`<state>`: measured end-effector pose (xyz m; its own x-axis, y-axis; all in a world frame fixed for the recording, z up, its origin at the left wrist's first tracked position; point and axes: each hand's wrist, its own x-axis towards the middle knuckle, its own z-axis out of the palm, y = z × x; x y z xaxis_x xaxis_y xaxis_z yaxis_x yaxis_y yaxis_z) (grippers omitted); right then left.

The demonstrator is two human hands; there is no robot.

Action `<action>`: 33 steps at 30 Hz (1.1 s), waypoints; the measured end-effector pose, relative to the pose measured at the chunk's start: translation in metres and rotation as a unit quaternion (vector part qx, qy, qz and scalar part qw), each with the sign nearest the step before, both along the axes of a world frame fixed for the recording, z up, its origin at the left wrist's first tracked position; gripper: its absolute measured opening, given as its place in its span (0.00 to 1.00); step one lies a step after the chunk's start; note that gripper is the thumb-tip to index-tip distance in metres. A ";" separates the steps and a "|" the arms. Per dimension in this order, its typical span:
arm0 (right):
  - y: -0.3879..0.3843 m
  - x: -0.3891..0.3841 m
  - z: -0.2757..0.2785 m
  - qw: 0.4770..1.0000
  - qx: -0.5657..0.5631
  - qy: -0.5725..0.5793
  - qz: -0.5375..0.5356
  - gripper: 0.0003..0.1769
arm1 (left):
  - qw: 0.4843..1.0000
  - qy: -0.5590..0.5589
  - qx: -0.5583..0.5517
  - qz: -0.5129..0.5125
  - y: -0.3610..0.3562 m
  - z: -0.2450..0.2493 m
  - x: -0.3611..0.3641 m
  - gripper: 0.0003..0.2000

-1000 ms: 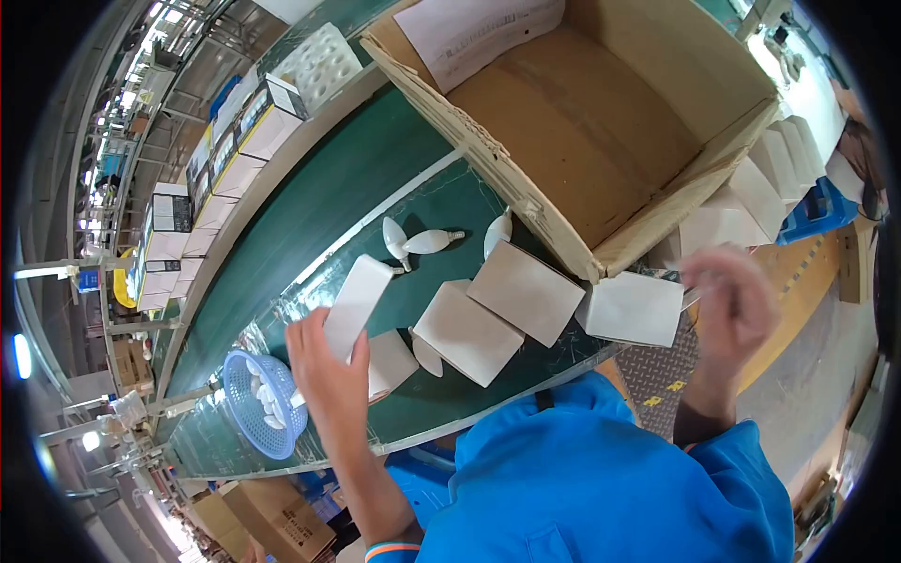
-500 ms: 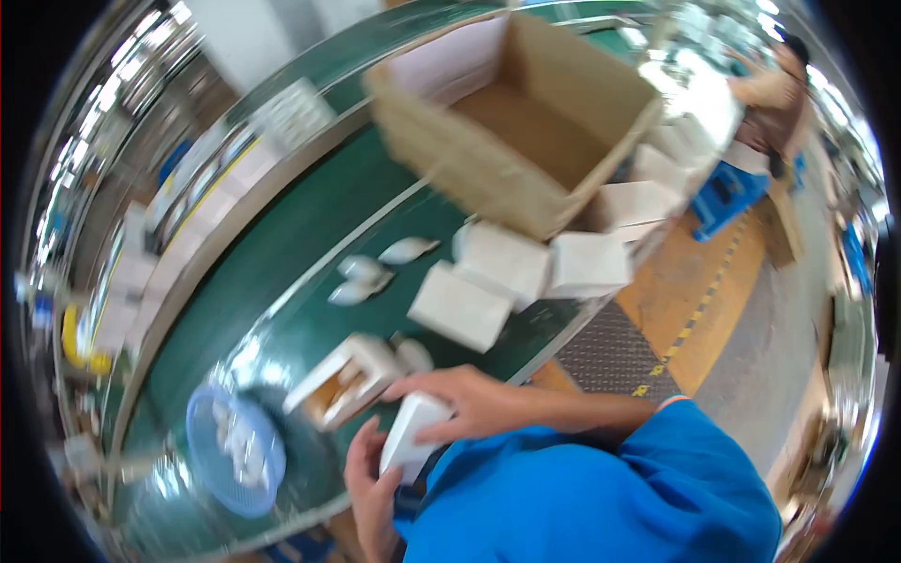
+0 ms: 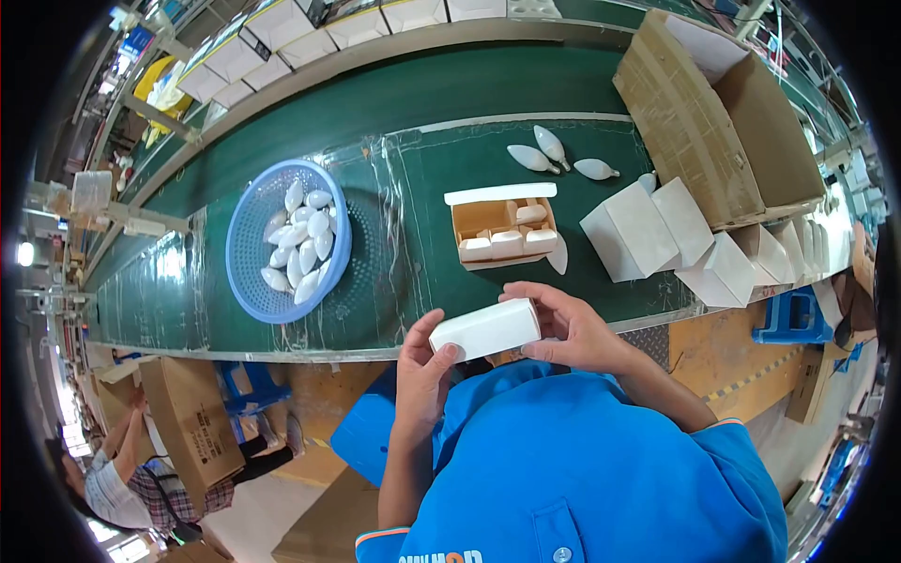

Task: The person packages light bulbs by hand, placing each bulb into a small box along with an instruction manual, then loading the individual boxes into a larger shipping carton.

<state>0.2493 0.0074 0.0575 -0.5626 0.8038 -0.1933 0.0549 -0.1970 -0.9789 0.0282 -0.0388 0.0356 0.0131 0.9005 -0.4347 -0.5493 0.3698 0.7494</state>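
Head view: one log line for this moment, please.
left hand + right hand: holding small white carton between them | open box: ahead, on green surface | blue basket: left, holds white bulbs

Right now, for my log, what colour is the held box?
The held box is white, clearest in the head view.

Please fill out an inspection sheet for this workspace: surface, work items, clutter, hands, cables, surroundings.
Surface: green bench, shiny in places.
Work items: white box in hand; open box, part-filled; blue basket of bulbs.
Clutter: loose bulbs, closed boxes and large carton at right.
Hands: left hand and right hand hold opposite ends of the white box.
Cables: none identifiable; edges too crowded to tell.
Surroundings: another person lower left; blue stool at right.
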 end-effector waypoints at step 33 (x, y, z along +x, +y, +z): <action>0.020 -0.014 -0.013 0.931 0.335 -0.130 0.069 0.34 | 0.968 -0.172 0.147 0.105 -0.003 -0.009 0.046 0.47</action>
